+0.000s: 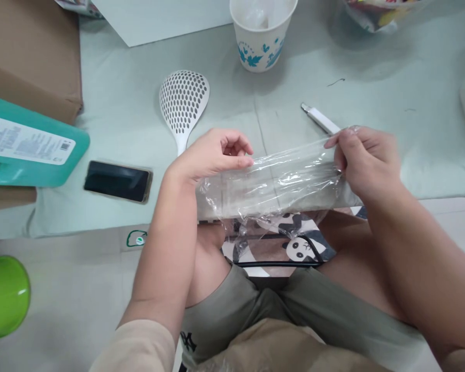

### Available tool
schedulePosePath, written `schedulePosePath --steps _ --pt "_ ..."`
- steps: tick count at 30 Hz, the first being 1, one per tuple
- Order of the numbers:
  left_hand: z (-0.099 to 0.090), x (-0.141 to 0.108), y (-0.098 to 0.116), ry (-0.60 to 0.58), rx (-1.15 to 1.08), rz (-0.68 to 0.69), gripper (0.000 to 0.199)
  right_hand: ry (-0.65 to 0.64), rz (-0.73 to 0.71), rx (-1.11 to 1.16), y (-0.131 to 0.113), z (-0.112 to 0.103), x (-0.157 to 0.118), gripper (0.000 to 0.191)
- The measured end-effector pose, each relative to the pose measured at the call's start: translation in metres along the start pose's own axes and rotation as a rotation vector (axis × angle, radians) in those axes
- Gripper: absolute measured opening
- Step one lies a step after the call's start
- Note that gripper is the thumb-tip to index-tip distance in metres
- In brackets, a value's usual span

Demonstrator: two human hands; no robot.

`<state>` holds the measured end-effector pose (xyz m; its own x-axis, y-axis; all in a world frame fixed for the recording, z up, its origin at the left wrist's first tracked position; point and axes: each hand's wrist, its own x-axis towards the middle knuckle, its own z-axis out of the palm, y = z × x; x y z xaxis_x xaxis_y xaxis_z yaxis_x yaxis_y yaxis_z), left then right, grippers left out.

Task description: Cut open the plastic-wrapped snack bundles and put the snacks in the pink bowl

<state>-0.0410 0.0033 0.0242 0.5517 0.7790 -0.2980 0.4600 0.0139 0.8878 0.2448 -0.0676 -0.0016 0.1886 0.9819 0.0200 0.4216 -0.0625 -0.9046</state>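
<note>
Presently, left hand (229, 154): curled at left of clear film (290, 181), grip unclear
Right hand (362, 155): pinching film's right end
Film: stretched between both hands

The film (282, 183) was creased, glossy plastic. Matt cloth (116, 113) covered the tabletop (418, 165). The jug (31, 142) at its left edge was smooth plastic; the carton (31, 57), matt cardboard.

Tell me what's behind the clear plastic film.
Behind the clear plastic film, pale green tablecloth and part of a panda-print surface show through. What the right hand covers at one end cannot be seen.
</note>
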Motion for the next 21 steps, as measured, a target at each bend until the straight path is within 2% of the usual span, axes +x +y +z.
schedulePosePath --steps 3,5,10,16,18,21 --pt "0.0 0.001 0.001 -0.043 -0.029 0.03 0.032 -0.035 -0.027 0.002 -0.003 0.005 -0.001 0.044" --pt "0.003 0.003 0.004 -0.107 -0.035 0.013 0.034 -0.091 -0.044 -0.002 -0.004 0.011 -0.003 0.043" --pt "0.015 0.009 0.012 -0.256 -0.022 -0.063 0.019 -0.187 -0.111 -0.035 0.001 0.025 -0.005 0.037" --pt "0.018 0.009 0.016 -0.115 -0.1 -0.13 0.013 -0.24 -0.142 -0.039 0.002 0.023 -0.005 0.045" --pt "0.015 0.008 0.015 -0.126 -0.099 -0.153 0.006 -0.238 -0.138 -0.04 0.003 0.022 -0.005 0.046" --pt "0.01 0.006 0.012 -0.148 -0.056 -0.157 0.016 -0.213 -0.138 -0.045 0.004 0.022 -0.005 0.047"
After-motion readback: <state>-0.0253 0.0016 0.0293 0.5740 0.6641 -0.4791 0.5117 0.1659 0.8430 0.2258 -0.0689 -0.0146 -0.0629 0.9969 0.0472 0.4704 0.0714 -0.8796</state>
